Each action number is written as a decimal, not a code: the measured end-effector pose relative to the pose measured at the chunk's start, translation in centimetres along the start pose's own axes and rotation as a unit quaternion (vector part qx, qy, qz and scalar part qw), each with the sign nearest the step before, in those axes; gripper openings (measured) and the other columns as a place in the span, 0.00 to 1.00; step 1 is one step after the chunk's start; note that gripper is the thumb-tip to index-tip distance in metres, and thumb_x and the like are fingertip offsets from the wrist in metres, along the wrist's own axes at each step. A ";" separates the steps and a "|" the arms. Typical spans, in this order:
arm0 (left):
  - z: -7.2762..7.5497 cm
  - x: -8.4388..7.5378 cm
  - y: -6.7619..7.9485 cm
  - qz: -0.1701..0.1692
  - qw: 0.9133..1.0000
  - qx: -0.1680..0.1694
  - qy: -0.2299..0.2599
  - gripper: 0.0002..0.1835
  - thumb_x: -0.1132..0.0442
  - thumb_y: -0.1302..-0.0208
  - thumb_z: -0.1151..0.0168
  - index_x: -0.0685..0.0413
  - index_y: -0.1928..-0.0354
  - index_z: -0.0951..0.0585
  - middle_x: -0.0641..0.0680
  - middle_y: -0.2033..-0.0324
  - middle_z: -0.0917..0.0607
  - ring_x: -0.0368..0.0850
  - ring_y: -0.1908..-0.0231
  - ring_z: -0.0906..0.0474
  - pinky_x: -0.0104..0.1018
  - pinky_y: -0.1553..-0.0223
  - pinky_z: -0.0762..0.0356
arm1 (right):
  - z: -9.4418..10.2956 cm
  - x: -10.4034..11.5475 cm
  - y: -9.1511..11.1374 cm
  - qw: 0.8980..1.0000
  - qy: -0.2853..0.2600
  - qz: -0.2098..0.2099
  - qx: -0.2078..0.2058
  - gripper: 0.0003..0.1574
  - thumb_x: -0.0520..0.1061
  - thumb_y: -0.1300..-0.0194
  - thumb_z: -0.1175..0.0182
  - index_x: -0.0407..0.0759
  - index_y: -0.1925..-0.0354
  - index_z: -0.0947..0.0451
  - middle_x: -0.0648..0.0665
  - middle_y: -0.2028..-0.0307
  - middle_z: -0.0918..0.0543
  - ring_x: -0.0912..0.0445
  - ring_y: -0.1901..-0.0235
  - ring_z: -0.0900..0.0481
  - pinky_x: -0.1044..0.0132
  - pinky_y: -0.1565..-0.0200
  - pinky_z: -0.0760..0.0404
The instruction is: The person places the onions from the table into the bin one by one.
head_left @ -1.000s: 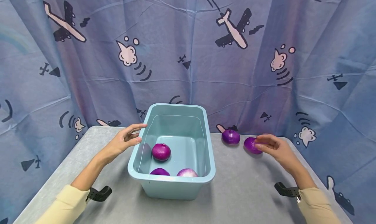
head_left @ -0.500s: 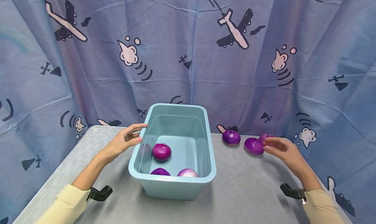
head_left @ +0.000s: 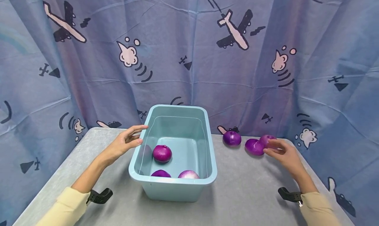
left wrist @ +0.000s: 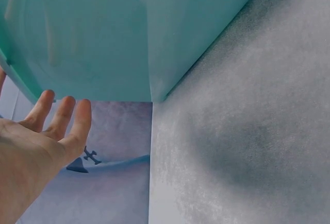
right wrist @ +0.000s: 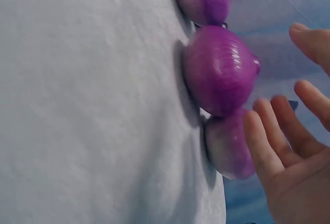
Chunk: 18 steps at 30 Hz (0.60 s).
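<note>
A light blue plastic tub [head_left: 174, 189] stands mid-table with three red onions inside: a whole one [head_left: 162, 153] and two partly hidden behind the near wall. My left hand [head_left: 122, 143] is at the tub's left rim, fingers loosely extended; in the left wrist view the fingertips [left wrist: 67, 103] reach the tub's outer side. To the right of the tub lie three more red onions: one apart [head_left: 232, 138], one nearer [head_left: 254, 147], and one behind [head_left: 267, 139], partly covered by my right hand [head_left: 284, 155]. That hand hovers beside them, fingers relaxed, holding nothing.
A grey cloth-like surface covers the table [head_left: 234, 189]. Blue curtains [head_left: 165, 71] printed with airplanes hang close along the back and sides. A black wrist strap [head_left: 100, 196] sits on each forearm.
My right hand has drawn slightly to the right and toward me, uncovering more of the rear onion. The left hand, the tub and its onions have stayed put.
</note>
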<state>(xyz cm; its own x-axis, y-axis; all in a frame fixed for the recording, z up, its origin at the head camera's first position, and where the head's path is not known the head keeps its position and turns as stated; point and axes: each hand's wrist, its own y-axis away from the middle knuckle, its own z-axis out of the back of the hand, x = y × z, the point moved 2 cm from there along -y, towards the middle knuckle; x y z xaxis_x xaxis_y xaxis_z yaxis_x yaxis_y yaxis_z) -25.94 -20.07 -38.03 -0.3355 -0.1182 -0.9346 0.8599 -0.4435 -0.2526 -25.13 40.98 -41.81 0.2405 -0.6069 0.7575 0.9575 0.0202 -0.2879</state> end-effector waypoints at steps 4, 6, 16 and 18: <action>0.0 0.1 0.0 0.002 1.000 -0.002 -0.003 0.28 0.64 0.26 0.40 0.53 0.27 0.32 0.59 0.30 0.30 0.56 0.30 0.36 0.35 0.39 0.30 | -1.0 0.2 -0.1 1.000 0.005 -0.018 -0.004 0.40 0.47 0.33 0.29 0.29 0.33 0.33 0.25 0.40 0.26 0.45 0.46 0.20 0.79 0.59 0.24; 0.0 0.1 0.0 0.001 1.000 -0.002 -0.003 0.28 0.64 0.26 0.40 0.53 0.27 0.32 0.59 0.30 0.30 0.56 0.31 0.36 0.36 0.39 0.30 | -1.4 0.2 -0.1 1.000 0.007 -0.030 -0.007 0.42 0.49 0.34 0.29 0.29 0.32 0.35 0.24 0.39 0.28 0.34 0.43 0.25 0.80 0.59 0.25; 0.0 0.1 0.0 -0.002 1.000 -0.003 -0.002 0.28 0.64 0.26 0.40 0.52 0.27 0.31 0.59 0.31 0.30 0.57 0.31 0.35 0.35 0.39 0.29 | -3.4 0.0 -0.6 0.996 0.016 -0.075 -0.044 0.47 0.52 0.35 0.27 0.28 0.31 0.36 0.23 0.37 0.30 0.32 0.41 0.28 0.78 0.53 0.28; 0.0 0.1 0.0 -0.003 1.000 -0.001 0.000 0.28 0.64 0.26 0.40 0.53 0.27 0.32 0.59 0.31 0.30 0.58 0.31 0.35 0.36 0.39 0.29 | -3.7 -0.2 -0.7 0.995 0.021 -0.082 -0.048 0.48 0.53 0.35 0.28 0.28 0.31 0.37 0.23 0.36 0.31 0.32 0.40 0.29 0.65 0.45 0.24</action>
<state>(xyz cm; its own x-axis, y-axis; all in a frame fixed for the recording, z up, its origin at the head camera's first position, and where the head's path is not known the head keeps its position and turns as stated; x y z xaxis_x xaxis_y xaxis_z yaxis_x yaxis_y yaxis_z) -25.96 -20.07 -38.16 -0.3401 -0.1156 -0.9333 0.8590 -0.4420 -0.2583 -26.41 38.15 -43.87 0.0743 -0.6287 0.7741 0.9631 -0.1561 -0.2192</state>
